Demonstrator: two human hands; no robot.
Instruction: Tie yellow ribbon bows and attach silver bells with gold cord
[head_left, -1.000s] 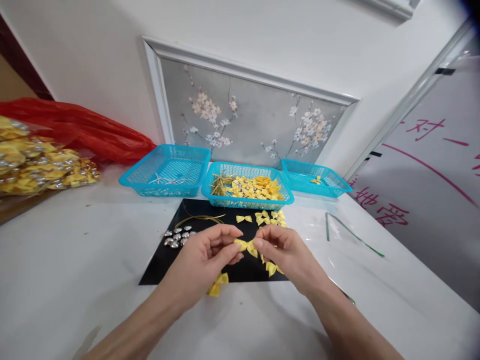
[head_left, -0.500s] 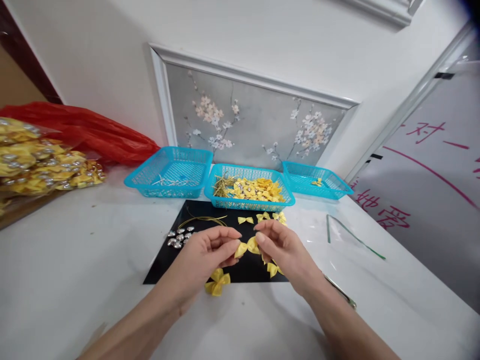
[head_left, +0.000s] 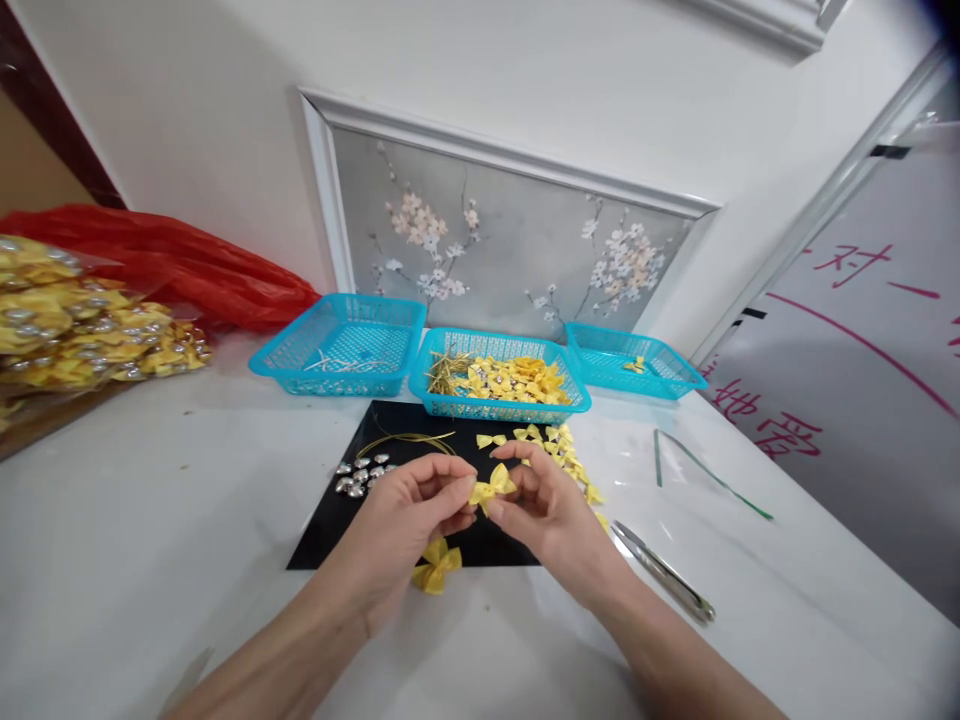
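Note:
Both my hands meet over a black mat (head_left: 337, 530) on the white table. My left hand (head_left: 409, 520) and my right hand (head_left: 544, 515) pinch the same small yellow ribbon bow (head_left: 491, 487) between their fingertips. A finished yellow bow (head_left: 436, 566) lies just below my left hand at the mat's front edge. Several loose yellow bows (head_left: 559, 450) lie on the mat's right side. A cluster of silver heart beads (head_left: 361, 473) and a bundle of gold wire (head_left: 409, 438) lie on the mat's left.
Three blue baskets stand at the back: the left one (head_left: 341, 345) nearly bare, the middle one (head_left: 499, 378) full of yellow bows, the right one (head_left: 630, 365) with one bow. Metal tweezers (head_left: 664, 573) lie to the right. Bags of bows (head_left: 82, 330) and red plastic (head_left: 172, 265) sit left.
My hands have drawn closer together and slightly toward me, folding the yellow bow tighter. My right hand shifted left, uncovering the tweezers and more loose bows.

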